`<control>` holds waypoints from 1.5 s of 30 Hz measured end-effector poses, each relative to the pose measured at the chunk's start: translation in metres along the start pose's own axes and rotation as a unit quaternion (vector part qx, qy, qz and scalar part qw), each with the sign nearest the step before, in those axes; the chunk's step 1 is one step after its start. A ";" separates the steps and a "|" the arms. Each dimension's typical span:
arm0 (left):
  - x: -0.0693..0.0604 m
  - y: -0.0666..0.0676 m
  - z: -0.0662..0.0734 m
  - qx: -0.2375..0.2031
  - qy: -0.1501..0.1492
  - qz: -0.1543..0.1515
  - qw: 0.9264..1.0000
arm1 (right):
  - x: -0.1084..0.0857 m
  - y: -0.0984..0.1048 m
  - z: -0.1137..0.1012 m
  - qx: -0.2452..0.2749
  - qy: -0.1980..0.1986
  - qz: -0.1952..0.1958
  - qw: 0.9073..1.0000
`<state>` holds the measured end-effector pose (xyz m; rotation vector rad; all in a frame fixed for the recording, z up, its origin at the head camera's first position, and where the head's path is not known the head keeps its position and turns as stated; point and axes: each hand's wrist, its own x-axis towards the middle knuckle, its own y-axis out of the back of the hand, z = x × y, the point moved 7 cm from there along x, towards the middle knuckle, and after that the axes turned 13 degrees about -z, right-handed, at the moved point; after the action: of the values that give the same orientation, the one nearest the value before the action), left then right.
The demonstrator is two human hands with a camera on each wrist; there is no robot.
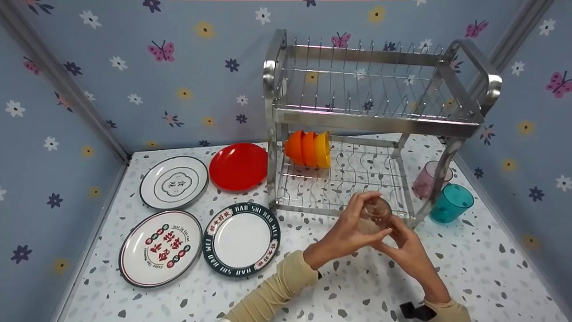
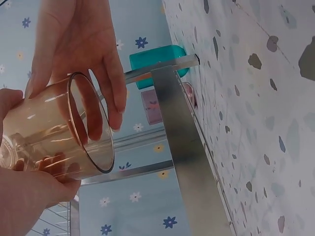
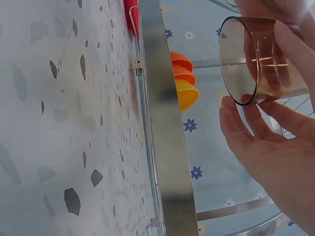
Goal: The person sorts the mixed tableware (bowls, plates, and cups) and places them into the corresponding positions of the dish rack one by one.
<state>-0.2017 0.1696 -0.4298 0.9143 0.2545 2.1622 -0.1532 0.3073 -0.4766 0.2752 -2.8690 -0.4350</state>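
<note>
An amber see-through drinking glass [image 1: 376, 213] is held in the air in front of the dish rack, its mouth facing down toward the tabletop. My left hand [image 1: 342, 230] grips it from the left side, thumb and fingers around its wall. From the other side my right hand [image 1: 407, 252] holds the same glass with thumb and fingertips, as the right wrist view shows near the glass's rim [image 3: 238, 61]. To the right, a teal cup [image 1: 452, 203] and a pink cup [image 1: 431, 179] stand by the rack's leg.
A two-tier metal dish rack [image 1: 380, 123] stands behind the hands. Nested orange bowls [image 1: 295, 148] and a yellow bowl [image 1: 322, 150] lie sideways on its lower tier. Left of it lie a red plate [image 1: 239, 167] and several white patterned plates [image 1: 241, 241].
</note>
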 end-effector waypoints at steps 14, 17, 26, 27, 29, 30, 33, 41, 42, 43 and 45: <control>-0.004 0.021 -0.015 0.019 0.020 0.032 0.999 | 0.001 0.001 0.005 -0.003 -0.009 0.007 1.000; -0.006 0.027 -0.020 0.027 0.034 0.037 0.998 | 0.001 0.002 0.006 0.001 -0.012 0.003 1.000; -0.007 0.047 -0.035 0.075 0.041 0.063 0.994 | -0.003 0.007 0.010 0.000 -0.015 0.015 1.000; -0.008 0.049 -0.037 0.078 0.042 0.067 0.994 | -0.003 0.008 0.010 -0.001 -0.016 0.017 1.000; -0.008 0.055 -0.042 0.082 0.047 0.076 0.993 | -0.004 0.011 0.011 -0.004 -0.019 0.021 1.000; -0.009 0.058 -0.044 0.084 0.049 0.082 0.992 | -0.005 0.012 0.012 -0.006 -0.020 0.024 1.000; -0.010 0.067 -0.052 0.085 0.058 0.099 0.990 | -0.008 0.018 0.013 -0.011 -0.023 0.033 0.999; -0.016 0.088 -0.072 0.073 0.092 0.132 0.984 | -0.023 0.041 0.015 -0.026 -0.031 0.066 0.997; -0.016 0.090 -0.074 0.073 0.095 0.134 0.984 | -0.025 0.044 0.015 -0.028 -0.033 0.071 0.997; -0.017 0.092 -0.076 0.071 0.096 0.137 0.983 | -0.027 0.047 0.016 -0.028 -0.034 0.075 0.996; -0.018 0.095 -0.079 0.069 0.100 0.141 0.983 | -0.030 0.053 0.016 -0.029 -0.040 0.084 0.995</control>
<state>-0.3016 0.0998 -0.4547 0.8495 0.3980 2.5302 -0.1364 0.3685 -0.4810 0.0067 -2.9200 -0.5063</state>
